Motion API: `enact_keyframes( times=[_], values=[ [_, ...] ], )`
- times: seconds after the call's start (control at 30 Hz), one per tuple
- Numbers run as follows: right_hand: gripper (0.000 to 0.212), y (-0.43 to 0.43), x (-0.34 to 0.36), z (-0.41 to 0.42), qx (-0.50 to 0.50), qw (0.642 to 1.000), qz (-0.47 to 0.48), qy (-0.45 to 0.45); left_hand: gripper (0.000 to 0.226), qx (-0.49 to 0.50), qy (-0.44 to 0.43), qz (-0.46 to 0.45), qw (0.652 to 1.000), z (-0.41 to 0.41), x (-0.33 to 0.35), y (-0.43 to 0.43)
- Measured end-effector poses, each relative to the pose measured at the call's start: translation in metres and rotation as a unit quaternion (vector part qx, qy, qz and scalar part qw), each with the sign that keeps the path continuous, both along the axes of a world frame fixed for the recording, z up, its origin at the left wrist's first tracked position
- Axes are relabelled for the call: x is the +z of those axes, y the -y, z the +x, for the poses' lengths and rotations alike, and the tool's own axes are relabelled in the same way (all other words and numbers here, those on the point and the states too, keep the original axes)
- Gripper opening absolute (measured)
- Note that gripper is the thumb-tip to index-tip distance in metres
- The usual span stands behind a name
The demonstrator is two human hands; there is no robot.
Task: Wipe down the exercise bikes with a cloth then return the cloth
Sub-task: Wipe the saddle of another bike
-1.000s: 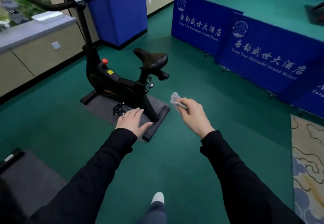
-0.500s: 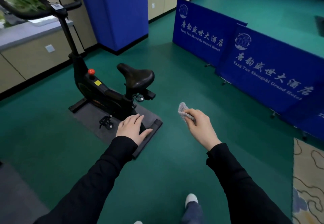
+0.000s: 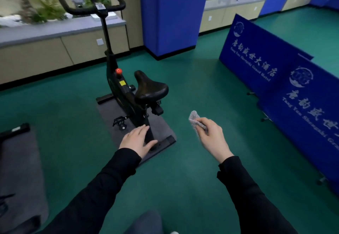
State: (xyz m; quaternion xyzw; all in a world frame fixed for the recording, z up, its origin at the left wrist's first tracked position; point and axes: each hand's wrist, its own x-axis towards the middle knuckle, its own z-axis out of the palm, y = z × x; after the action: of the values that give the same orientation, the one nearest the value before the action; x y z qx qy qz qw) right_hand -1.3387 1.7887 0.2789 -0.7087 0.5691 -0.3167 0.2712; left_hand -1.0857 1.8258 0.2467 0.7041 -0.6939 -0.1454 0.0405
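Observation:
A black exercise bike (image 3: 126, 90) stands on a grey mat (image 3: 161, 125) ahead of me, seat toward me and handlebars at the top. My right hand (image 3: 211, 138) pinches a small grey cloth (image 3: 194, 118) and hovers to the right of the seat, not touching the bike. My left hand (image 3: 136, 139) floats in the air in front of the bike's rear base with straight fingers, holding nothing.
Blue banner barriers (image 3: 286, 87) line the right side. A blue pillar (image 3: 172, 13) and a low cabinet ledge (image 3: 55, 30) stand behind the bike. At the left edge lie a second grey mat (image 3: 18, 169) and part of another machine (image 3: 14, 129). Green floor (image 3: 183, 188) surrounds me.
The view has lifted, bringing the handlebars and console fully into sight. The bike now sits nearer the centre. Both hands keep their poses, the cloth still in my right hand.

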Motion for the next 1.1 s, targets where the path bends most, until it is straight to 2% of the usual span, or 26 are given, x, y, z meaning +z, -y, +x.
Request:
enact_keyframes(
  times=[0.33, 0.73, 0.87, 1.1],
  values=[
    [0.016, 0.101, -0.014, 0.016, 0.094, 0.995, 0.029, -0.003, 0.067, 0.087, 0.019, 0.03, 0.996, 0.011, -0.026, 0.066],
    [0.012, 0.284, -0.011, 0.043, 0.177, 0.983, 0.012, -0.05, 0.068, 0.224, -0.084, 0.072, 0.968, 0.035, -0.071, 0.196],
    [0.012, 0.312, -0.02, 0.068, 0.21, 0.975, 0.034, -0.058, 0.071, 0.268, -0.118, 0.078, 0.953, 0.039, -0.079, 0.206],
    [0.015, 0.349, -0.032, 0.112, 0.309, 0.949, 0.035, -0.06, 0.075, 0.33, -0.129, 0.061, 0.933, 0.042, -0.093, 0.22]
  ],
)
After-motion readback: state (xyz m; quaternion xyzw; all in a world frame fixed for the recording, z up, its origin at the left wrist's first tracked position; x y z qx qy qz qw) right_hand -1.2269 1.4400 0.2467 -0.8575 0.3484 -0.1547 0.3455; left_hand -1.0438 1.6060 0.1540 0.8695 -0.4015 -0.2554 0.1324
